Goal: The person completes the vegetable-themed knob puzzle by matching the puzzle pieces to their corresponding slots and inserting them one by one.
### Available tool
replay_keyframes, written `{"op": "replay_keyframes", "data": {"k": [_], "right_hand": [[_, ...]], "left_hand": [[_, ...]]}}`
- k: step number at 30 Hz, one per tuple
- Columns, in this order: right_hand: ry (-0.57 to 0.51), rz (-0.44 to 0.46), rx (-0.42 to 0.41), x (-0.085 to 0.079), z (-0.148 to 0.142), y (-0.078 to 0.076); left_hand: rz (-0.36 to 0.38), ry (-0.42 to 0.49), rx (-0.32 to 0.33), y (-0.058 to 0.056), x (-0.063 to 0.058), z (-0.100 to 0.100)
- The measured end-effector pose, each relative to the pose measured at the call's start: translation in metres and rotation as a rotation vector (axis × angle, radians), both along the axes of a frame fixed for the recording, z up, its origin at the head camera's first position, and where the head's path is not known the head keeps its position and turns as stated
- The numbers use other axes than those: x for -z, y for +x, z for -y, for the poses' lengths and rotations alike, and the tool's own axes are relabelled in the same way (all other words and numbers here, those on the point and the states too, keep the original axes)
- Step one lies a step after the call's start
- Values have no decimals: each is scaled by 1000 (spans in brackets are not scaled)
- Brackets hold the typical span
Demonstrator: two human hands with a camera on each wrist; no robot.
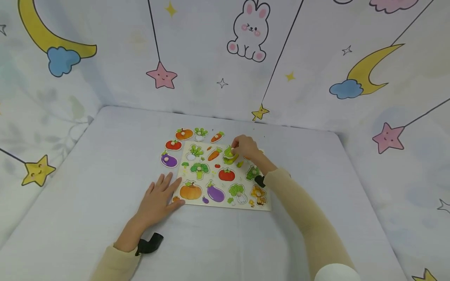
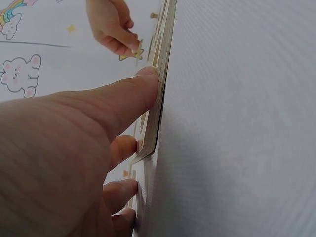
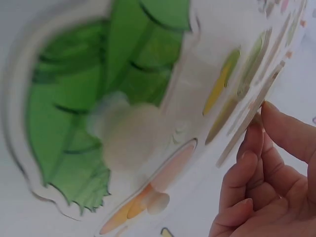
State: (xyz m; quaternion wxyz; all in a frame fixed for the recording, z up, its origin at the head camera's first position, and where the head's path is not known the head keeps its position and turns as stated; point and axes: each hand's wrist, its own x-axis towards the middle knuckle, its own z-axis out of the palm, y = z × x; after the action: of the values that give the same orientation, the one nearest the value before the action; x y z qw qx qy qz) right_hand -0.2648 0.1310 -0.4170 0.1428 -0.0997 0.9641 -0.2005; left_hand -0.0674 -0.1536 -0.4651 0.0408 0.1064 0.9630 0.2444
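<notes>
A flat wooden vegetable puzzle board (image 1: pixel 212 177) lies on the white table. My left hand (image 1: pixel 156 201) rests at its lower left corner, fingers spread, and the thumb touches the board's edge in the left wrist view. Over the upper part of the board, my right hand (image 1: pixel 246 147) pinches a green and yellow puzzle piece (image 1: pixel 229 157), apparently corn. Seen edge-on in the right wrist view, that thin piece (image 3: pixel 254 111) is tilted between thumb and fingers. Whether it touches the board, I cannot tell. Close to the right wrist is a green leafy piece (image 3: pixel 138 59) with a knob.
Loose knobbed pieces lie along the board's left and far sides: an eggplant (image 1: pixel 170 160), a tomato (image 1: pixel 173 145), a pumpkin (image 1: pixel 184 134), a white radish (image 1: pixel 200 134) and a carrot (image 1: pixel 217 136). A patterned cloth wall (image 1: pixel 204 47) rises behind the table.
</notes>
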Motion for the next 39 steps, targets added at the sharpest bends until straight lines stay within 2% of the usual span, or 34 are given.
{"op": "replay_keyframes", "data": {"k": [4, 9, 18, 26, 31, 35, 39], "right_hand": [[24, 14, -33, 1, 2, 12], [31, 19, -40, 2, 3, 18], [51, 31, -12, 5, 5, 18], [37, 70, -30, 2, 5, 19], [-56, 90, -57, -3, -11, 22], [-135, 71, -72, -10, -34, 31], [-96, 38, -78, -22, -60, 49]], "left_hand": [[-6, -4, 0, 0, 1, 1], [-12, -3, 5, 0, 1, 1], [-19, -4, 5, 1, -2, -1], [-26, -1, 0, 2, -3, -1], [-22, 3, -1, 1, -2, -1], [-19, 5, -1, 1, -3, -1], [-12, -1, 1, 1, -4, -1]]}}
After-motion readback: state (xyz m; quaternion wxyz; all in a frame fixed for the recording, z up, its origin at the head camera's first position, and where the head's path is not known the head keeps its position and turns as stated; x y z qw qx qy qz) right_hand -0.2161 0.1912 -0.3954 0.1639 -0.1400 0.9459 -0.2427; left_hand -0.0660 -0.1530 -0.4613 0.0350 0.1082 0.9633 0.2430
